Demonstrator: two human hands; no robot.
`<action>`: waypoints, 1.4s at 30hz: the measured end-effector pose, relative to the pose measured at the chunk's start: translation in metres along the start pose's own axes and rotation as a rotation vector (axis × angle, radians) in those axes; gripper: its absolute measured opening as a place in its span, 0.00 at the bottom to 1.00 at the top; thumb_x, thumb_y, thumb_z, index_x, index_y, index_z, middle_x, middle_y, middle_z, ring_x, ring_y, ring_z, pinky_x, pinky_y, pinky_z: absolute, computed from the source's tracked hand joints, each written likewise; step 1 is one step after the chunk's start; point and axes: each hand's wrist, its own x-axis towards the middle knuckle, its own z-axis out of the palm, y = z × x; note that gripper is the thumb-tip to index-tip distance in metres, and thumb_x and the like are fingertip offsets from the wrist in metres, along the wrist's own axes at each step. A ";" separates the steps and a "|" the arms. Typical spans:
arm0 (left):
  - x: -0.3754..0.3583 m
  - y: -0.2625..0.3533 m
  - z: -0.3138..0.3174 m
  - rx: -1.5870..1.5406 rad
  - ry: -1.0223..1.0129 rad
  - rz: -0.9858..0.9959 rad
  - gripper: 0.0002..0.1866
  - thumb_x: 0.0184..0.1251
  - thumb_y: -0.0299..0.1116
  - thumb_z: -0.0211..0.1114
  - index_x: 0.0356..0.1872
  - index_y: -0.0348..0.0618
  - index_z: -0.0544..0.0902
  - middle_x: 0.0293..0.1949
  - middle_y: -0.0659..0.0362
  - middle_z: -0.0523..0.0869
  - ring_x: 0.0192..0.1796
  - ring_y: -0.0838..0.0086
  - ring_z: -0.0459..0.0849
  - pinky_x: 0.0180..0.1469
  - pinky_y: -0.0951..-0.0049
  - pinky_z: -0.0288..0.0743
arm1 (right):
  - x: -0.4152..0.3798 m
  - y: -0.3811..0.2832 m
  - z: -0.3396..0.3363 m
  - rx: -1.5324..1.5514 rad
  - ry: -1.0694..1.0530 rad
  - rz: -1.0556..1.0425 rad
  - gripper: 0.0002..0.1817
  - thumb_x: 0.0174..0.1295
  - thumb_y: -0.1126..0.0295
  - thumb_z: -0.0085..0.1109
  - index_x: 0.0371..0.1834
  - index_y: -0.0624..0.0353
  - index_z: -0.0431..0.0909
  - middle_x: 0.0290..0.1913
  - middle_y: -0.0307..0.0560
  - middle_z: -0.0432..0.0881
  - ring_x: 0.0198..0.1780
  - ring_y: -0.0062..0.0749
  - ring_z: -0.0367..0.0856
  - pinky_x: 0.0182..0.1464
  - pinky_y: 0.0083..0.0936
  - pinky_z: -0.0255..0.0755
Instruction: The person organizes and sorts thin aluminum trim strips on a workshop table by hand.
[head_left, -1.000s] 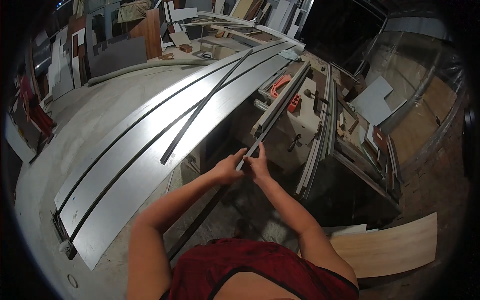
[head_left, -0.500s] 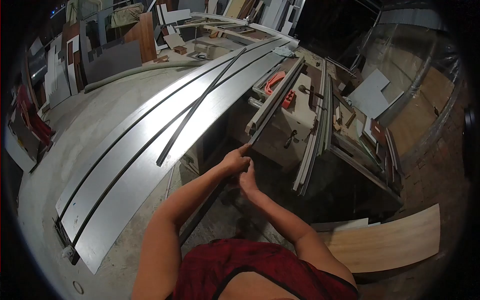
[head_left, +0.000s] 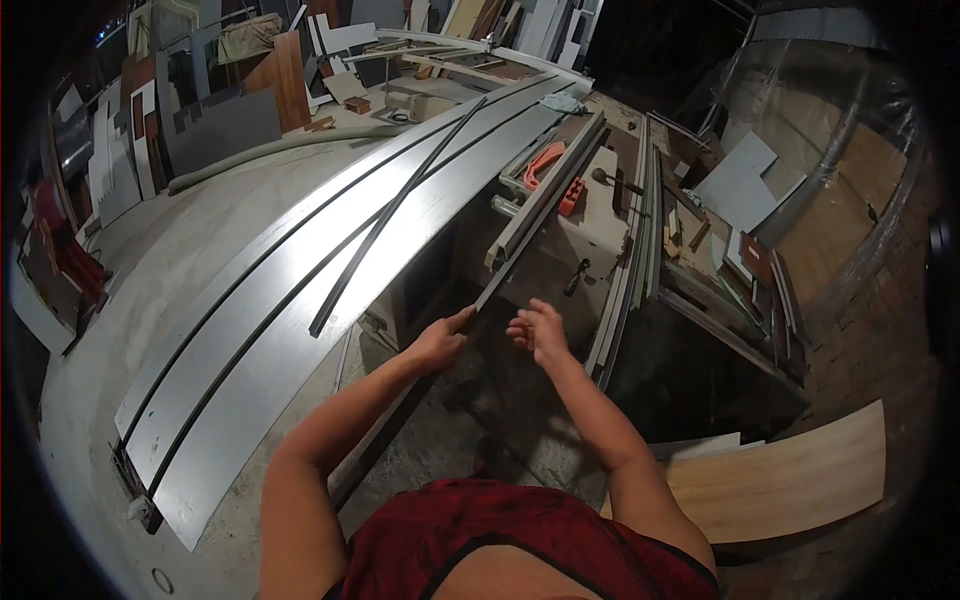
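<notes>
The left hand (head_left: 440, 345) is closed around a long narrow strip (head_left: 492, 288), thumb and index finger pointing forward along it. The strip slants from beside the left forearm up past the fingertips and beyond the hand. Just right of it, the right hand (head_left: 540, 330) is raised off the strip, its fingers parted and slightly curled, holding nothing.

Ahead of both hands, channel-shaped lengths (head_left: 545, 205) lie alongside the strip's far part on a cluttered bench (head_left: 605, 237). Among them are an orange tool (head_left: 543, 163), a small red block (head_left: 572, 197) and, nearer the right hand, a dark tool (head_left: 577, 277). Farther right run more long rails (head_left: 640, 240).

Left of the left hand spreads a wide silvery panel (head_left: 290, 335) with two dark lines along it; a loose dark bar (head_left: 375, 235) lies across them. Behind the right forearm, toward the lower right, is a pale wood sheet (head_left: 785, 485).
</notes>
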 end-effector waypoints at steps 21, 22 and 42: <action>-0.139 0.019 -0.010 -0.173 -0.066 -0.282 0.36 0.56 0.26 0.46 0.70 0.57 0.52 0.28 0.60 0.73 0.21 0.80 0.68 0.24 0.77 0.69 | 0.076 -0.007 0.041 -0.330 0.092 -0.190 0.46 0.51 0.69 0.62 0.70 0.48 0.43 0.43 0.47 0.73 0.25 0.25 0.71 0.21 0.27 0.71; -0.144 0.019 -0.012 -0.150 -0.062 -0.267 0.36 0.56 0.26 0.46 0.70 0.56 0.52 0.29 0.60 0.73 0.21 0.80 0.69 0.25 0.76 0.69 | 0.075 -0.006 0.041 -0.306 0.082 -0.183 0.46 0.51 0.70 0.63 0.70 0.48 0.42 0.42 0.46 0.73 0.25 0.26 0.72 0.21 0.28 0.71; -0.226 0.012 -0.017 -0.212 -0.019 -0.350 0.33 0.60 0.26 0.46 0.69 0.52 0.55 0.27 0.62 0.71 0.22 0.80 0.69 0.27 0.77 0.69 | 0.052 0.003 0.049 -0.173 0.066 -0.199 0.52 0.46 0.75 0.65 0.71 0.47 0.38 0.37 0.48 0.75 0.22 0.28 0.74 0.21 0.28 0.72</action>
